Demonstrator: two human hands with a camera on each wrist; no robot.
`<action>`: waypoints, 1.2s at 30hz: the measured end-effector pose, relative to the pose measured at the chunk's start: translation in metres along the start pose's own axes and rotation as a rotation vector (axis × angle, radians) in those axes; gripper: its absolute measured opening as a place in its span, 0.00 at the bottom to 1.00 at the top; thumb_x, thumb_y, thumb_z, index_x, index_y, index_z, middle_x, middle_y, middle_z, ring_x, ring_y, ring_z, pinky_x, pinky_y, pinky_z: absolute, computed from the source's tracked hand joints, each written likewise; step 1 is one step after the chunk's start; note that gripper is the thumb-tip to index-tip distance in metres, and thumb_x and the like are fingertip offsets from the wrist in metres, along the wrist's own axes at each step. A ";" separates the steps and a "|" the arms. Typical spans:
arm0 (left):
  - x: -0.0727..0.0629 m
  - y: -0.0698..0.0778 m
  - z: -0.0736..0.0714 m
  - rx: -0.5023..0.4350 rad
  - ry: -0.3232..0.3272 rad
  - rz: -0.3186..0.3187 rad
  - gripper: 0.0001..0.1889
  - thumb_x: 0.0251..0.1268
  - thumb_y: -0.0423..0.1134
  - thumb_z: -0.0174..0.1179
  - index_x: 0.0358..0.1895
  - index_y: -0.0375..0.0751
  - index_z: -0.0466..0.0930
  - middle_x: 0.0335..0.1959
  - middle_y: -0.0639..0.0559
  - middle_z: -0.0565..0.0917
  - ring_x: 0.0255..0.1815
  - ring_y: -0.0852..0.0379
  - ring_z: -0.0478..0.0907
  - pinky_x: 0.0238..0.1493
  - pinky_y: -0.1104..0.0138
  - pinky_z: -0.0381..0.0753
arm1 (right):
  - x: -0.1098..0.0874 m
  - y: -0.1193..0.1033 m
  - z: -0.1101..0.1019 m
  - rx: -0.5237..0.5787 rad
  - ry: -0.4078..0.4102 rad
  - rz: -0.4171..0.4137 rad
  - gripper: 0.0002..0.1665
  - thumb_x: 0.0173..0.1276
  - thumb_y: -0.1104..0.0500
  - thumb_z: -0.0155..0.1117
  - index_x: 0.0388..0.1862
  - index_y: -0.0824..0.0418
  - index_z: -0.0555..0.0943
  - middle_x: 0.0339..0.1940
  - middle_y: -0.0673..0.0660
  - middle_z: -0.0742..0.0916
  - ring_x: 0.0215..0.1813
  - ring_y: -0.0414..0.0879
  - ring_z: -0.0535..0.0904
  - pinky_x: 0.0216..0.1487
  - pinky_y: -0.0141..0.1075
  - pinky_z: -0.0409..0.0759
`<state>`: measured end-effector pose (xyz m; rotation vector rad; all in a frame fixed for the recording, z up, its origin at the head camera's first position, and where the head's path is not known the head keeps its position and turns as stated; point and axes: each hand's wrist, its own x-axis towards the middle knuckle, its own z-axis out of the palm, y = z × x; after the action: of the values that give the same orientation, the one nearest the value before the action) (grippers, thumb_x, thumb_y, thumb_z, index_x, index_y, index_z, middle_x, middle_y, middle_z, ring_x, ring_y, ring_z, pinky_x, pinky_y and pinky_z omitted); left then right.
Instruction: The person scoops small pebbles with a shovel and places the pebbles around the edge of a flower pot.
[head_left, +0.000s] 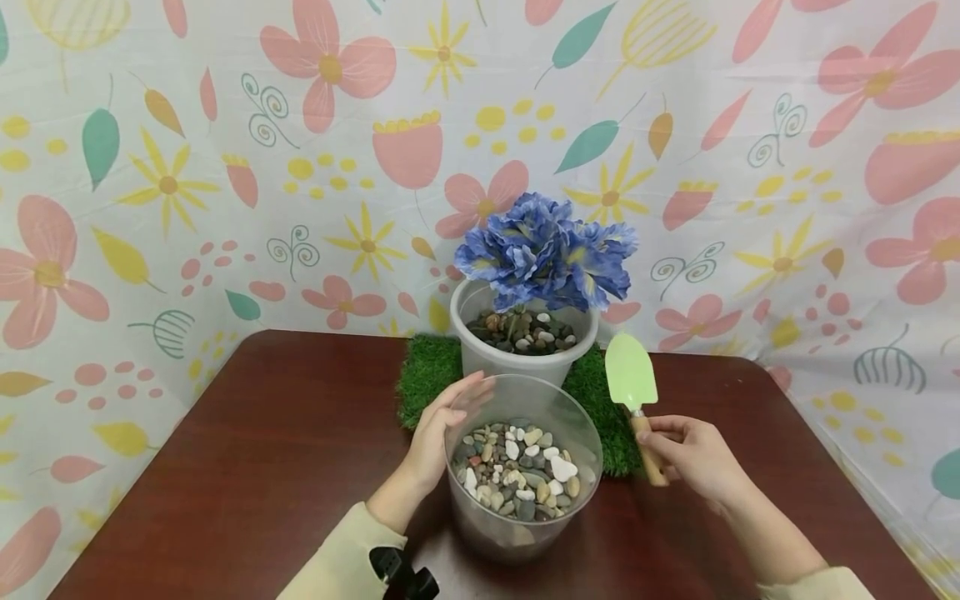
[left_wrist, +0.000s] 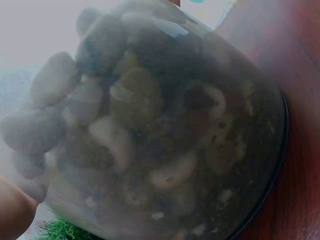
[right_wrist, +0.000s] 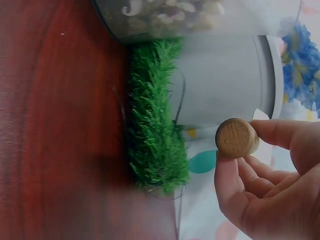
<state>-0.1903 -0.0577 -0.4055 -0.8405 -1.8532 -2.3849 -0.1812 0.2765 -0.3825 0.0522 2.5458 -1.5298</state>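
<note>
In the head view my left hand [head_left: 431,437] holds the left side of a clear plastic bucket [head_left: 506,533], its fingers along the wall near the rim. Stones [head_left: 525,475] in white, grey and tan lie inside; the left wrist view shows them hazily through the bucket wall [left_wrist: 165,115]. My right hand [head_left: 693,458] pinches the wooden handle [head_left: 654,467] of a small trowel, whose pale green blade [head_left: 632,371] points up and carries nothing. Seen from the right wrist, the handle's round end [right_wrist: 235,138] sits between thumb and fingers, the blade hidden behind it.
Behind the bucket stands a white flowerpot [head_left: 480,354] with blue flowers [head_left: 547,250] and pebbles in it, on a mat of artificial grass [head_left: 427,379]. Brown wood forms the tabletop [head_left: 300,450]. A flower-patterned cloth [head_left: 225,167] hangs behind the table.
</note>
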 end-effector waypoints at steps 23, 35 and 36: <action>0.001 0.001 0.000 -0.010 0.004 0.025 0.32 0.60 0.32 0.32 0.69 0.21 0.51 0.67 0.24 0.62 0.68 0.28 0.59 0.71 0.43 0.54 | -0.014 0.026 0.013 0.033 -0.041 0.070 0.28 0.66 0.60 0.59 0.56 0.81 0.69 0.39 0.62 0.87 0.30 0.42 0.83 0.29 0.41 0.84; 0.002 0.001 0.001 -0.008 0.009 0.011 0.32 0.60 0.32 0.31 0.69 0.21 0.51 0.67 0.24 0.62 0.68 0.28 0.59 0.71 0.42 0.53 | -0.025 0.036 0.020 -0.027 -0.016 0.103 0.24 0.64 0.62 0.58 0.53 0.81 0.72 0.35 0.60 0.86 0.31 0.43 0.81 0.28 0.40 0.83; 0.001 0.001 0.002 -0.006 0.011 0.007 0.32 0.60 0.32 0.31 0.69 0.21 0.51 0.67 0.24 0.62 0.68 0.28 0.59 0.71 0.42 0.53 | -0.026 0.037 0.021 -0.031 -0.015 0.104 0.24 0.64 0.62 0.58 0.52 0.81 0.72 0.35 0.60 0.86 0.30 0.43 0.81 0.27 0.39 0.83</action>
<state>-0.1907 -0.0560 -0.4041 -0.8316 -1.8371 -2.3874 -0.1481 0.2770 -0.4206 0.1664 2.5123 -1.4462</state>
